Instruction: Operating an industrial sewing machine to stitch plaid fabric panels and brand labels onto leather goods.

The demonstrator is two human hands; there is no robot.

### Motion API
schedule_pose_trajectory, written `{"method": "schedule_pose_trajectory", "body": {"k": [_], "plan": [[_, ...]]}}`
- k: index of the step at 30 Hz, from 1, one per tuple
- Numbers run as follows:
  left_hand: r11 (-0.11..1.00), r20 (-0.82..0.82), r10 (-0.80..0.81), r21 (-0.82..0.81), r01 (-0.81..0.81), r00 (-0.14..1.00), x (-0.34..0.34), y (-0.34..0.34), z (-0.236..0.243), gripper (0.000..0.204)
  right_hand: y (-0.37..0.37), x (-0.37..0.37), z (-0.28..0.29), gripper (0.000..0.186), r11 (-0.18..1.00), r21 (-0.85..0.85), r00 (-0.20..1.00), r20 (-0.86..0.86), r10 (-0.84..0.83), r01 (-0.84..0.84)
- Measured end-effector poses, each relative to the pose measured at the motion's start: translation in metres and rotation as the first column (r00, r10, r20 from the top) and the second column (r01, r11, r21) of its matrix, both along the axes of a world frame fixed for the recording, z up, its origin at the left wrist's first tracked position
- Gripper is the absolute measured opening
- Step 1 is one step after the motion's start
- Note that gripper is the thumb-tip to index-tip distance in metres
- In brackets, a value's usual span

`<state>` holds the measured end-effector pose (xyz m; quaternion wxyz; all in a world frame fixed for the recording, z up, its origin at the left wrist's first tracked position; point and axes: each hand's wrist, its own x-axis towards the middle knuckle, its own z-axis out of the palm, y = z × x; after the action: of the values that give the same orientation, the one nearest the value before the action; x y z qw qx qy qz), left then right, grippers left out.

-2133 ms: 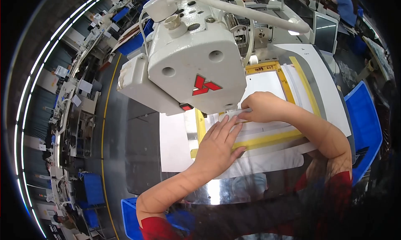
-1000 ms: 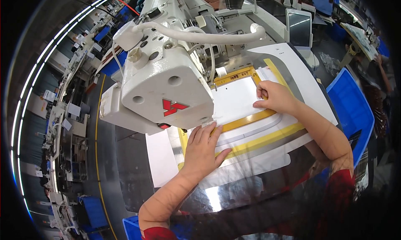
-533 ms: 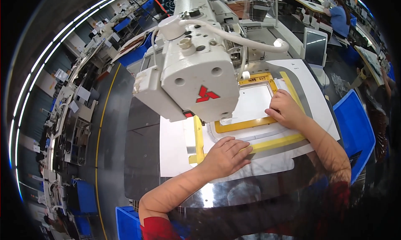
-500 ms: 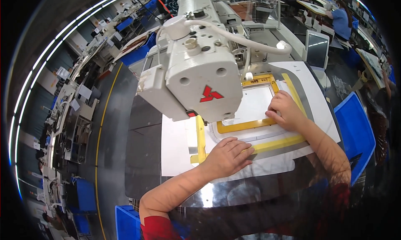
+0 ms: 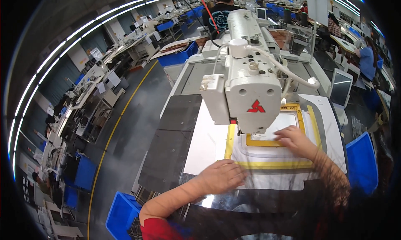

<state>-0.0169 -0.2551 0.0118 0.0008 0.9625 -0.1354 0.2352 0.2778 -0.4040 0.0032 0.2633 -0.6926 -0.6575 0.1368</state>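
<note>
My left hand (image 5: 221, 176) lies flat with fingers extended at the front left corner of a layered work piece, beside a yellow tape strip (image 5: 275, 165). My right hand (image 5: 295, 142) reaches over the lower right of a yellow frame (image 5: 264, 143), fingers loosely apart and holding nothing visible. Inside the frame is a white panel (image 5: 280, 125). Frame and tape rest on a large white sheet (image 5: 205, 146). The head of a white industrial sewing machine (image 5: 253, 92) stands over the frame's left part and hides its far left corner.
Dark plates (image 5: 171, 135) cover the table's left side. Blue bins stand at the front left (image 5: 119, 215) and right (image 5: 362, 160). A screen (image 5: 340, 87) is at the right. Beyond the machine, a person in dark clothes (image 5: 217, 6) sits; a yellow line (image 5: 125, 108) marks the floor.
The view has tilted up and turned left, so the machine appears further right and lower. My right hand's fingers have opened out over the frame. My left hand stays by the front edge.
</note>
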Motion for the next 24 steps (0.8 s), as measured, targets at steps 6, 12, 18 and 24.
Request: {"method": "schedule_pose_trajectory", "body": {"k": [6, 12, 18, 24], "plan": [[0.636, 0.469, 0.772, -0.564, -0.528, 0.429, -0.155, 0.059, -0.011, 0.015, -0.06, 0.008, -0.006, 0.032, 0.958, 0.172, 0.955, 0.149, -0.255, 0.229], [-0.082, -0.279, 0.95, -0.657, -0.749, 0.141, -0.269, 0.122, -0.142, 0.027, -0.06, -0.059, -0.003, 0.045, 0.934, -0.148, 0.936, 0.094, 0.34, -0.324], [-0.071, -0.376, 0.926, -0.296, -0.953, 0.048, -0.292, 0.086, -0.225, 0.032, -0.037, -0.076, -0.032, 0.048, 0.889, -0.053, 0.855, 0.256, 0.452, -0.454], [0.017, -0.443, 0.896, -0.011, -1.0, 0.02, -0.273, 0.11, -0.269, 0.029, -0.03, -0.09, -0.024, 0.044, 0.881, -0.01, 0.87, 0.155, 0.468, -0.472]]}}
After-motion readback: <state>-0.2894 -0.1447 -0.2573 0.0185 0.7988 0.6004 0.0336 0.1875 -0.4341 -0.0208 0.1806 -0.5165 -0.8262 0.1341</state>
